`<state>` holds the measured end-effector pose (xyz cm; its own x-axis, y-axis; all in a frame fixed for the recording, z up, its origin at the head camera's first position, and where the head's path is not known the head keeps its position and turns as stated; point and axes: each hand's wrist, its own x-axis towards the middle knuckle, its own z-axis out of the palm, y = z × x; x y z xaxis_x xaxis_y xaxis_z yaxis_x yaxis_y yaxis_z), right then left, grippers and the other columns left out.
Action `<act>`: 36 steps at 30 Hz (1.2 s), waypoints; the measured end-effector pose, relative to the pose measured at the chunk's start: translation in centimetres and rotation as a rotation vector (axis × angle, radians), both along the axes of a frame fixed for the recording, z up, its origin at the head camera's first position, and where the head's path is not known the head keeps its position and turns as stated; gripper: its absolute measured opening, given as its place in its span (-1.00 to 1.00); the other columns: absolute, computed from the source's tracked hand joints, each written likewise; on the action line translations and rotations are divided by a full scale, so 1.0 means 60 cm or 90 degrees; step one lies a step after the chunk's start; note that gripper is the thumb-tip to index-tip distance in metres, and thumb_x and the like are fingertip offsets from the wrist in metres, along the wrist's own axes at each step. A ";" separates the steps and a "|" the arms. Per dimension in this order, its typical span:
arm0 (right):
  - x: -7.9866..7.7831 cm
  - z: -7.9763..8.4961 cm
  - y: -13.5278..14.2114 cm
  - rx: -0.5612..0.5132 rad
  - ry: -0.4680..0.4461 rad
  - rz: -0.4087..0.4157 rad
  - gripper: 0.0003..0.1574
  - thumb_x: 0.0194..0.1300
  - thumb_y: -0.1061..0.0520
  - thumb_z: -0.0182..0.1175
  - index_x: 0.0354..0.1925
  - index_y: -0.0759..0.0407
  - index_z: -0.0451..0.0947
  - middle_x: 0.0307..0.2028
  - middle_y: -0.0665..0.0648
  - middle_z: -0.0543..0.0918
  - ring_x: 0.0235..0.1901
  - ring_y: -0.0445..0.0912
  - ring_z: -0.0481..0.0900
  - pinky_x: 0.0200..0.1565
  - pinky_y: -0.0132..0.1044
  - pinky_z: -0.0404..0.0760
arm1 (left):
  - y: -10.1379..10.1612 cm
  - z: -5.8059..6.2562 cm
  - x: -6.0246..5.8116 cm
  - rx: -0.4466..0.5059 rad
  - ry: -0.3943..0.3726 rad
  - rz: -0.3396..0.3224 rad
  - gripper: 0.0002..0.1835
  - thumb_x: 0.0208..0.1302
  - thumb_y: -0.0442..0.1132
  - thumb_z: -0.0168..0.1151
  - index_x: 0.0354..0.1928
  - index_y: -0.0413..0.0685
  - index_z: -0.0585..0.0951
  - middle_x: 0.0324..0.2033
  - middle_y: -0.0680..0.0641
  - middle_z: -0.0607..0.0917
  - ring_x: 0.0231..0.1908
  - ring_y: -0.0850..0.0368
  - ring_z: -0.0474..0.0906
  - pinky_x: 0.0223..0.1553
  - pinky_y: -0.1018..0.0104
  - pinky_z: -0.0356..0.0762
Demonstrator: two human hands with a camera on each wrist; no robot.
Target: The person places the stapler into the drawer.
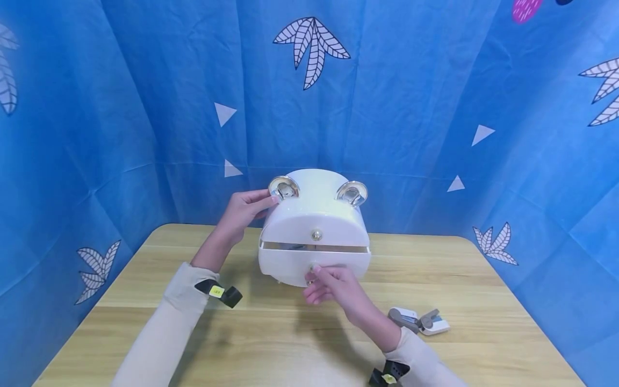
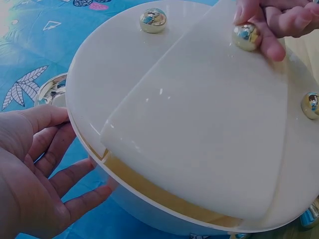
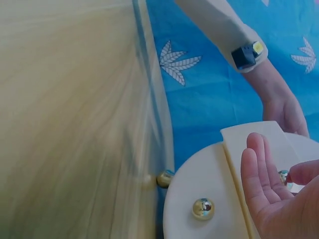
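Gold knob (image 2: 246,37) between pinching right fingers (image 2: 271,48); left fingers (image 2: 73,177) outspread, fully visible only in left-wrist view.

No legible txt; yellow tags (image 1: 216,291) on blk wrist straps (image 1: 205,285) too sm.

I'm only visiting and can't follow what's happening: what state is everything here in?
White box: upright on the table.
Top drawer: looks shut.
Middle drawer: partly pulled out.
Bottom drawer: looks shut.
Middle knob: pinched by the right hand.
Left hand: touching the box's side.
Gray-and-white item: lying on the table; open or shut unclear.
Blue curtain: hanging.
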<state>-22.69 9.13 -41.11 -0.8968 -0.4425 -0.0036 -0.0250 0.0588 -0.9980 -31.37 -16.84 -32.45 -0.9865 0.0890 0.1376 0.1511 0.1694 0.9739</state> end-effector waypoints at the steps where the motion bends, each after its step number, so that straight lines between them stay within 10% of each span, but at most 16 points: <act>1: -0.002 0.001 -0.001 -0.001 0.001 -0.002 -0.37 0.60 -0.04 -0.01 0.07 0.59 0.53 -0.26 0.38 0.79 -0.39 -0.15 0.77 -0.21 -0.23 0.79 | 0.000 0.000 0.000 0.000 0.000 0.000 -0.49 0.38 -0.02 0.33 0.26 -0.14 0.62 0.28 -0.19 0.62 0.35 -0.10 0.49 0.36 -0.10 0.47; 25: -0.026 0.003 -0.001 0.008 -0.015 -0.006 -0.38 0.58 -0.07 0.04 0.05 0.54 0.56 -0.28 0.31 0.80 -0.40 -0.13 0.77 -0.07 0.10 0.76 | -0.001 -0.002 0.001 -0.009 -0.007 -0.005 -0.47 0.38 0.01 0.32 0.29 -0.08 0.60 0.32 -0.15 0.59 0.38 -0.10 0.47 0.34 -0.14 0.48; 36: -0.023 -0.019 0.018 0.055 -0.030 -0.011 -0.39 0.56 -0.04 0.06 0.01 0.56 0.57 -0.31 0.35 0.79 -0.43 -0.12 0.76 -0.18 -0.13 0.80 | -0.002 -0.003 -0.005 -0.011 -0.008 -0.009 -0.47 0.39 0.01 0.32 0.30 -0.08 0.60 0.33 -0.14 0.58 0.39 -0.07 0.46 0.35 -0.09 0.48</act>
<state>-24.04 10.24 -42.27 -0.9025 -0.4225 -0.0830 0.0232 0.1447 -0.9892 -31.70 -16.93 -32.61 -0.9868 0.1046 0.1234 0.1412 0.1841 0.9727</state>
